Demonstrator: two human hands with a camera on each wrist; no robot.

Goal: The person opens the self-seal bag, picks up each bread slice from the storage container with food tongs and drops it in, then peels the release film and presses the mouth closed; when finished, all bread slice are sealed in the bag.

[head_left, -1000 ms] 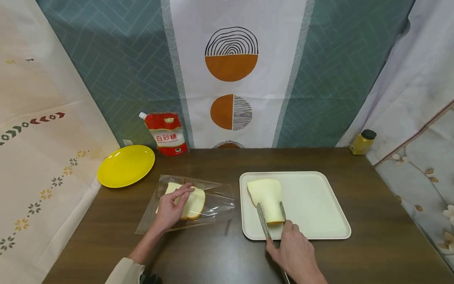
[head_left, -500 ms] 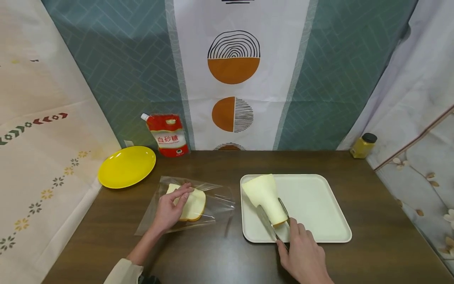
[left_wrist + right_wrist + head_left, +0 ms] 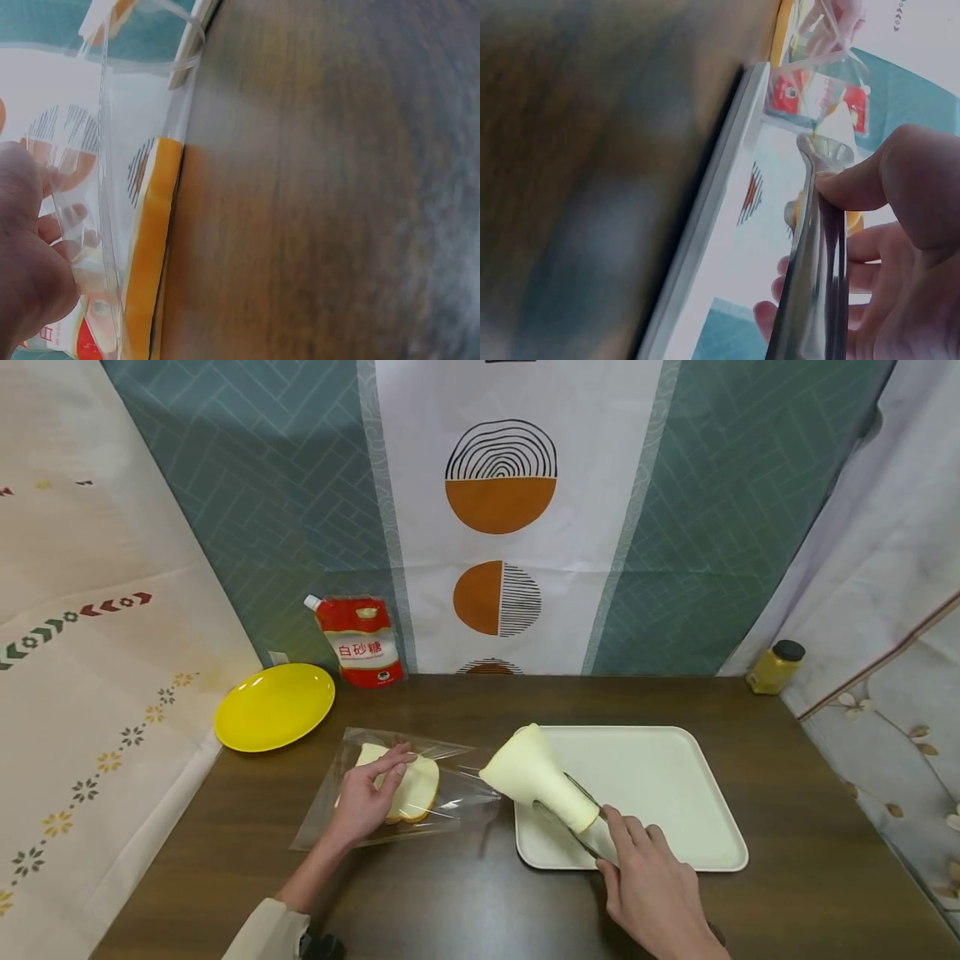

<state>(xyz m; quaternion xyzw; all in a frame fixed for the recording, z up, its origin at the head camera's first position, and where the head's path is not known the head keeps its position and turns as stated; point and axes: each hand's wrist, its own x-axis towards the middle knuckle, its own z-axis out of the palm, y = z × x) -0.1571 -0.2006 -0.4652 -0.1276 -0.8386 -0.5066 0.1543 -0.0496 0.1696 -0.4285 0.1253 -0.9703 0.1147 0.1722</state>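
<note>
A clear plastic bag point(image 3: 474, 802) lies on the table with a slice of bread point(image 3: 417, 787) inside it. My left hand point(image 3: 365, 802) is over the bag and pinches its upper film, which stands raised in the left wrist view. Through the film, the slice's orange crust point(image 3: 151, 247) shows. My right hand point(image 3: 658, 878) grips metal tongs point(image 3: 814, 262). Between the tongs' tips is a second bread slice point(image 3: 528, 768), curled at the squeezed end and fanned out at the other. Its far corner overlaps the bag's right end in the head view.
The white tray point(image 3: 675, 793) lies under the tongs at right. A yellow plate point(image 3: 273, 706) and a red sugar pouch point(image 3: 363, 643) stand back left. At the back right corner is a yellow jar point(image 3: 774, 668) with a black lid. Cloth hangs along the back and sides.
My right hand has turned the tongs and carried the bread slice leftward from the tray to the bag's right end. My left hand stays at the bag.
</note>
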